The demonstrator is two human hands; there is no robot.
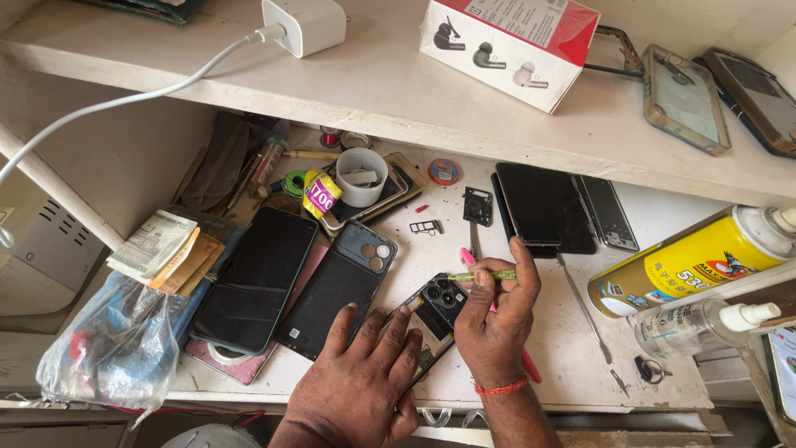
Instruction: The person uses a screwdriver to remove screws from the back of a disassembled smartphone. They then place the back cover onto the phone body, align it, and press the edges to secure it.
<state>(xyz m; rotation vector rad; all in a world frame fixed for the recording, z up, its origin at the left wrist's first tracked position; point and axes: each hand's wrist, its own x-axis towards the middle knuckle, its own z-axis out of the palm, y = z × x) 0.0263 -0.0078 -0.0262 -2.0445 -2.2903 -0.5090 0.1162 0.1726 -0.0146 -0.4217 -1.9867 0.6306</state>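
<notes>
The left hand (361,377) lies flat with fingers spread, covering the lower half of the opened phone (437,309) on the workbench (547,365). The phone's long axis runs diagonally, camera end pointing up-right. The right hand (496,319) pinches a green screwdriver (482,275) lying horizontal, its tip hard to make out.

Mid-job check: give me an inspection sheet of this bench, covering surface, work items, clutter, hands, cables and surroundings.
Surface: scuffed white bench top, crowded.
Job's things: opened black phone with exposed camera cluster; thin green-handled tool.
Clutter: two dark phones face-down and, stacked black screens, white cup, folded banknotes, clear plastic bag, metal spudger.
Grips: left hand flat on the opened phone; right hand shut on the green tool, pink tool beneath.
Cables: white cable from white charger.
Surroundings: upper shelf with red-and-white earbud box; yellow spray can.
</notes>
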